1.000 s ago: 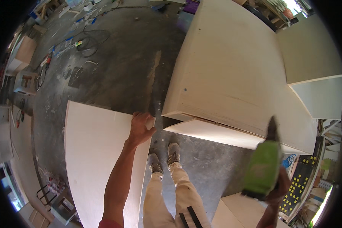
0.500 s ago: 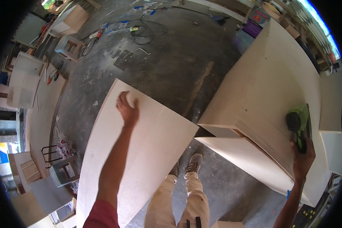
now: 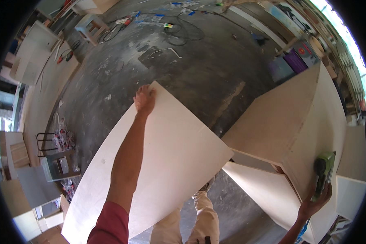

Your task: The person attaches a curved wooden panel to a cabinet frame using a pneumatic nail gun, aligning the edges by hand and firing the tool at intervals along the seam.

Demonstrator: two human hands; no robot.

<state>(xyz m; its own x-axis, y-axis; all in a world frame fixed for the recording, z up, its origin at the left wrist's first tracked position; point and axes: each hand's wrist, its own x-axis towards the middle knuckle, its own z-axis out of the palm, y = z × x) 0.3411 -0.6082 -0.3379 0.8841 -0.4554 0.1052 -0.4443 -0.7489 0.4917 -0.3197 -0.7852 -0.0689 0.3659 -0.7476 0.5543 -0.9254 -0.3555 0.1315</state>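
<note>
**Panel held at far corner, power tool in the other hand**

Your left hand [image 3: 144, 99] reaches out at full arm's length and its grip is closed over the far corner of a large pale plywood panel [image 3: 171, 162]. The fingers wrap the edge at that corner; the palm lies on the upper face. The panel runs from that corner down toward the lower left of the view, tilted, with its near right corner just beside the open front of a plywood cabinet [image 3: 297, 134]. Your legs, in light trousers [image 3: 199, 219], show below the panel's lower edge, standing on the concrete floor [image 3: 183, 69].

Your right hand [image 3: 313, 203] is closed around the handle of a green power tool [image 3: 324, 171]. The tool rests against the cabinet's side face near its front edge. The cabinet stands to your right, its pale top face angled away from you and a lower board visible inside the opening.

Beyond the panel, the floor carries loose cables [image 3: 183, 30] and small hand tools, too small to tell apart. A small stool [image 3: 87, 24] stands at the far left, and further boards lean along the left rim.
</note>
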